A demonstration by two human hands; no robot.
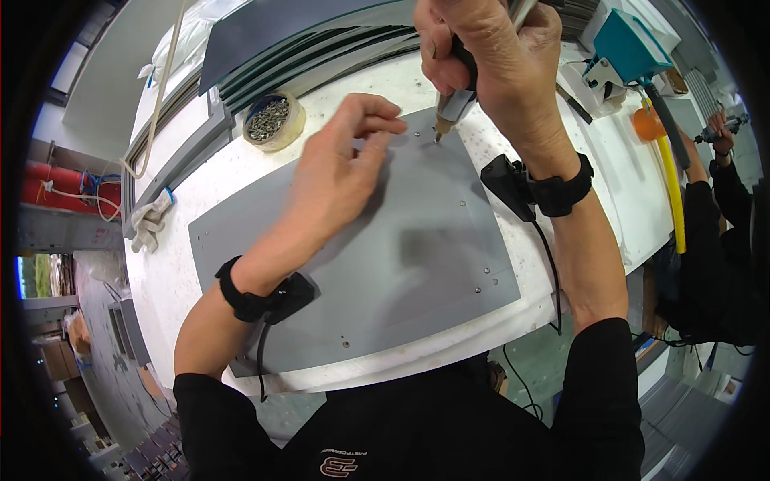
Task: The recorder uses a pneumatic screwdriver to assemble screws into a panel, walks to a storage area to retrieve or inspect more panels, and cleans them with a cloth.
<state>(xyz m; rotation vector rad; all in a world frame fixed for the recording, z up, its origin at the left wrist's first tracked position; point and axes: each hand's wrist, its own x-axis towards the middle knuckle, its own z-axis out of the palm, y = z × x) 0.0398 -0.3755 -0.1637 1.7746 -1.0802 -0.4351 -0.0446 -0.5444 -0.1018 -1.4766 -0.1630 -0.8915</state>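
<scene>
Driver (456, 106) mostly hidden by right hand (513, 76)

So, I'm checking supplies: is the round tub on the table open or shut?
Open: the tub is uncovered on top, with the small metal pieces inside showing.

A white worktable (158, 293) fills the middle. At left, grey floor (128, 361) runs beside brown cardboard boxes (60, 361), and a bright opening (35, 276) shows green. Near, under the table, the floor looks greenish.
</scene>
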